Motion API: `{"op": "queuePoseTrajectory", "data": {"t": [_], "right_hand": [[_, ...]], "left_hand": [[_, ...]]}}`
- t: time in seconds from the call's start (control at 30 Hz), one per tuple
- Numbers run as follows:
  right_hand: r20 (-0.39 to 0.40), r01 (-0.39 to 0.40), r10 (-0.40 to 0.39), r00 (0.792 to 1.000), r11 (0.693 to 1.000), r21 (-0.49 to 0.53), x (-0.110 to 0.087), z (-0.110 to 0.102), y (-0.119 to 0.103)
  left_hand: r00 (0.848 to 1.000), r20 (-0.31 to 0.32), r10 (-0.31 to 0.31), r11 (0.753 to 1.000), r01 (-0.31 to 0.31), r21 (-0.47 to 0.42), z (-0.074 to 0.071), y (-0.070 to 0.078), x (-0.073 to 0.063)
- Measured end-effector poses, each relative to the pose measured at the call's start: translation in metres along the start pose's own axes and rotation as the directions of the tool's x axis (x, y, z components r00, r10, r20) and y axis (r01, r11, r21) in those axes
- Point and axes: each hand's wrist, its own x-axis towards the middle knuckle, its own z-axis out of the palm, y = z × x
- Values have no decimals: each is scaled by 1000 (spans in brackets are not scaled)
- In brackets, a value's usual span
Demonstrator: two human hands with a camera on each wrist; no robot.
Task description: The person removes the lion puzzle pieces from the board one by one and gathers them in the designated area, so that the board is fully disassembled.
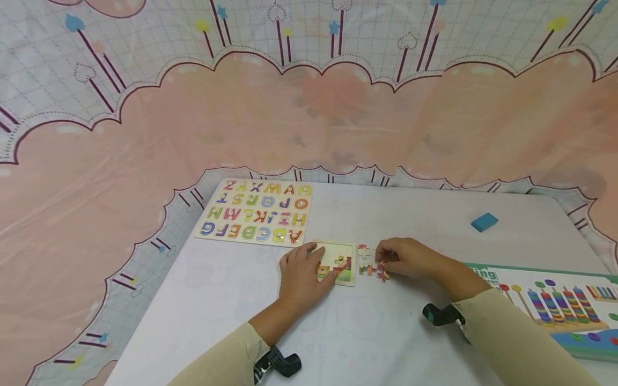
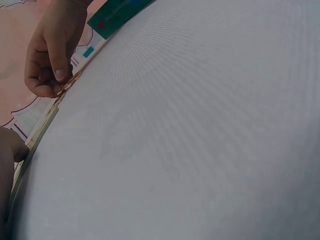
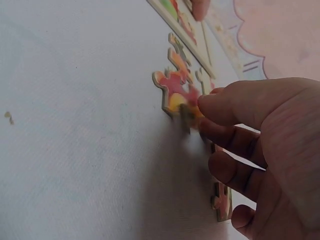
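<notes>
My left hand (image 1: 303, 274) lies with spread fingers over a small wooden picture puzzle tray (image 1: 332, 251), its thumb and fingertips at the frame. Several jigsaw pieces sit in the tray's lower part, showing a yellow and red cartoon picture. To the tray's right, my right hand (image 1: 408, 259) pinches a jigsaw piece (image 3: 186, 116) between thumb and index finger. That piece looks blurred in the right wrist view and is partly hidden by the fingertips. Loose jigsaw pieces (image 1: 369, 269) lie between the tray and the right hand, one with a red patch (image 1: 363, 250) farther back.
A wooden alphabet board (image 1: 255, 212) with colourful letters lies behind the tray, to the left. At the back right is a blue block (image 1: 484, 222). A flat box with printed coloured rings (image 1: 560, 311) lies near the right forearm. White cloth covers the table (image 1: 217, 300).
</notes>
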Motion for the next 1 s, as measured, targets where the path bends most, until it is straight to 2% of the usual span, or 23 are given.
{"op": "queuePoseTrajectory", "data": {"t": [0.13, 0.37, 0.53, 1.0], "right_hand": [[-23, 7, -7, 1000, 1000, 23, -2, -1, 1], [-36, -35, 38, 999, 997, 63, -3, -3, 0], [-36, -30, 32, 999, 998, 51, 3, -7, -1], [4, 3, -4, 1000, 997, 71, 28, -7, -11]], "left_hand": [[1000, 3, 1, 1000, -1, -3, 0, 0, 0], [1000, -1, 9, 1000, -10, -14, -2, 1, -2], [1000, 14, -1, 1000, 1, -9, -2, 1, -1], [1000, 5, 15, 994, -14, -108, -5, 3, 2]]}}
